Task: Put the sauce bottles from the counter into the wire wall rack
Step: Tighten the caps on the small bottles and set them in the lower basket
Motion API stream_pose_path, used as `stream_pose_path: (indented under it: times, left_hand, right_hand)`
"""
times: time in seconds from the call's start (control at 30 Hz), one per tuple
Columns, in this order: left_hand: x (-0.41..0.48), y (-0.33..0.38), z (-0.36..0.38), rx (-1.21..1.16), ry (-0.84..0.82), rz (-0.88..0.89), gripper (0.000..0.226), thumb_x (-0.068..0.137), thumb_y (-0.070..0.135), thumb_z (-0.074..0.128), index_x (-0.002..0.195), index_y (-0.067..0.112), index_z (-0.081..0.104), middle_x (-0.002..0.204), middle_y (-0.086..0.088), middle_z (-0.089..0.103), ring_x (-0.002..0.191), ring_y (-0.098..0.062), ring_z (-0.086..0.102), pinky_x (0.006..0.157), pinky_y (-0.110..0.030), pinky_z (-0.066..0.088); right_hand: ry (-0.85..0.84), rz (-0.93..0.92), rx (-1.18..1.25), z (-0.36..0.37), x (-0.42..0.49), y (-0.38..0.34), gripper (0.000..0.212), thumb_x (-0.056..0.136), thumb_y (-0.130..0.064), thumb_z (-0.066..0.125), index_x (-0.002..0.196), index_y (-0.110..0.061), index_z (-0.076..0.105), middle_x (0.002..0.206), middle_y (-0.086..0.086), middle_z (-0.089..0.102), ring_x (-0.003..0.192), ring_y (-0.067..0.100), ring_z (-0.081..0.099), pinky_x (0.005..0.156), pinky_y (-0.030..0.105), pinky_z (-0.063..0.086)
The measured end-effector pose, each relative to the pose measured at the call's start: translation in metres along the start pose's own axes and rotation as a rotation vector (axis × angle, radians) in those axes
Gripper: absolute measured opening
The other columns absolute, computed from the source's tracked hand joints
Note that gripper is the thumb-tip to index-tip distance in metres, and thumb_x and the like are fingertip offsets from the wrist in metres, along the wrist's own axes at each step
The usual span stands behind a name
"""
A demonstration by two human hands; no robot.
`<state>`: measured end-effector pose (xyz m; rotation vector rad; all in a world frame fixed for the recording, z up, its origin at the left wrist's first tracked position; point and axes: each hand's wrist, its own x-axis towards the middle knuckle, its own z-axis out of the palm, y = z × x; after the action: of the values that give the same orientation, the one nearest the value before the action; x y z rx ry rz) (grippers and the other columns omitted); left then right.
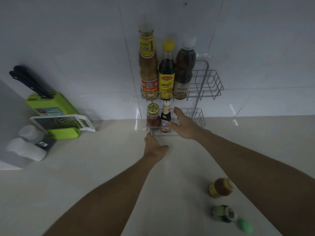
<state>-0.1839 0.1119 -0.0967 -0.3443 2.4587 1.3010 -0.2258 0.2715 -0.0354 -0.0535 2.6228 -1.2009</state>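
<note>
A two-tier wire wall rack [211, 82] hangs on the tiled wall. Its upper tier holds three tall sauce bottles: a tan one [148, 65], a dark one with a yellow cap [167, 72] and a brown one with a white cap [185, 68]. The lower tier holds a red jar with a gold lid [153, 119] and a small dark bottle [165, 119]. My right hand [183, 125] is spread beside the small dark bottle, fingers apart, holding nothing. My left hand [154, 148] rests on the counter under the rack's lower left corner. Two bottles remain on the counter: an orange jar [220, 188] and a green-capped bottle lying down [226, 214].
At the left stand a green knife block [49, 106] with black-handled knives, a grater [63, 123] and two white-capped containers [27, 147]. The right halves of both rack tiers hold nothing. The pale counter [102, 167] stretches toward me.
</note>
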Motion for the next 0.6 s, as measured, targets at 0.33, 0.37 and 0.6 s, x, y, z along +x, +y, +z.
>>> stream_pose_path:
  times: [0.33,0.37,0.6]
  left_hand:
    - [-0.056,0.003,0.056,0.124,-0.436,0.207,0.083,0.078,0.014,0.076,0.150,0.024,0.036,0.151,-0.002,0.039,0.120,-0.006,0.036,0.081,-0.022,0.047]
    - [-0.063,0.005,0.064,0.146,-0.482,0.234,0.085,0.078,0.014,0.076,0.151,0.026,0.034,0.152,-0.002,0.038,0.121,-0.006,0.036,0.077,-0.020,0.047]
    - [-0.096,0.029,0.099,0.255,-0.642,0.366,0.092,0.078,0.015,0.078,0.155,0.030,0.030,0.158,0.000,0.037,0.143,-0.020,0.037,0.108,-0.033,0.041]
  right_hand:
    - [0.056,0.009,-0.132,-0.066,-0.090,0.026,0.057,0.096,-0.042,0.060,0.145,-0.021,0.041,0.145,0.000,0.050,0.124,0.020,0.052,0.096,0.024,0.036]
    - [0.048,0.038,-0.186,-0.073,-0.104,0.030,0.054,0.095,-0.046,0.060,0.141,-0.022,0.046,0.139,0.000,0.053,0.117,0.017,0.054,0.093,0.024,0.036]
    - [-0.265,0.259,-0.514,-0.097,-0.179,0.030,0.079,0.067,-0.090,0.051,0.122,-0.034,0.062,0.108,-0.012,0.058,0.100,0.013,0.057,0.085,0.030,0.046]
